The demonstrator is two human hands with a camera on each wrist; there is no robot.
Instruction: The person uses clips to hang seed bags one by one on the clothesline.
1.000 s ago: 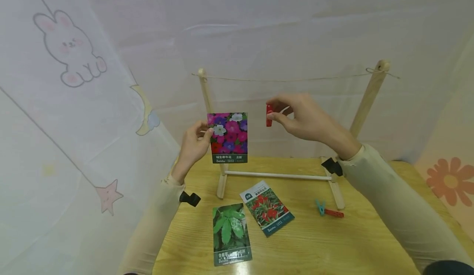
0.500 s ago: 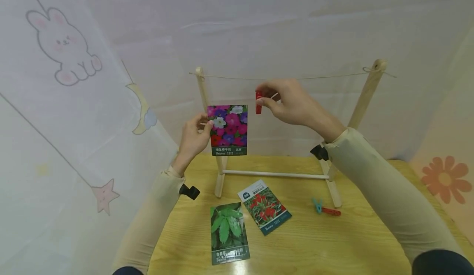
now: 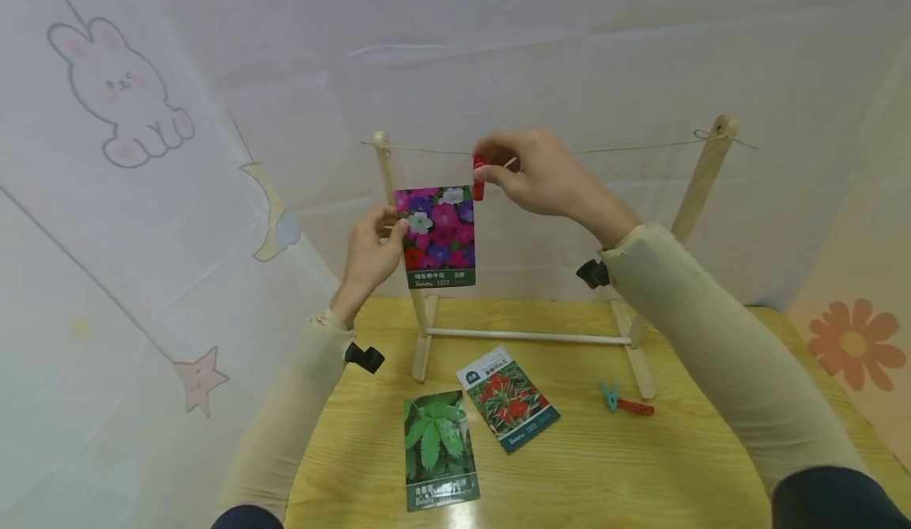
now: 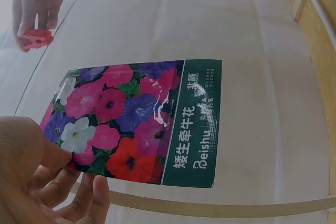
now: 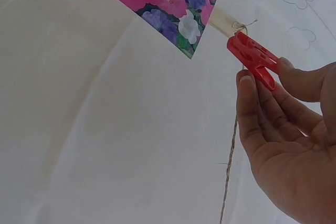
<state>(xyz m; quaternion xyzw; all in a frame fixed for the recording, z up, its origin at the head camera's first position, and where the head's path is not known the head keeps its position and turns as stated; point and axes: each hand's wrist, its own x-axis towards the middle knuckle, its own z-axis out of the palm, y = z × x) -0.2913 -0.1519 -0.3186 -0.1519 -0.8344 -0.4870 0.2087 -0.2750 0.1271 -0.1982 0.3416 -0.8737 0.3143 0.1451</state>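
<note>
My left hand (image 3: 373, 251) pinches the left edge of a seed packet (image 3: 440, 236) printed with pink, purple, white and red flowers. The packet hangs upright, a little below a thin string (image 3: 633, 149). Between thumb and fingers of my right hand (image 3: 537, 173) is a red clothespin (image 5: 253, 59), close to the packet's top right corner in the head view. In the right wrist view, the clothespin stands apart from the packet and overlaps the string; whether it touches the string I cannot tell.
A wooden frame (image 3: 693, 189) carries the string between two posts. On the table (image 3: 605, 474) lie a green-leaf seed packet (image 3: 441, 450) and a red-flower seed packet (image 3: 508, 399). To their right lie a blue clothespin (image 3: 610, 396) and another red clothespin (image 3: 636, 407).
Both hands have risen toward the string. The right hand has also moved left, bringing the red clothespin nearer the flower packet. The things on the table have stayed put.
</note>
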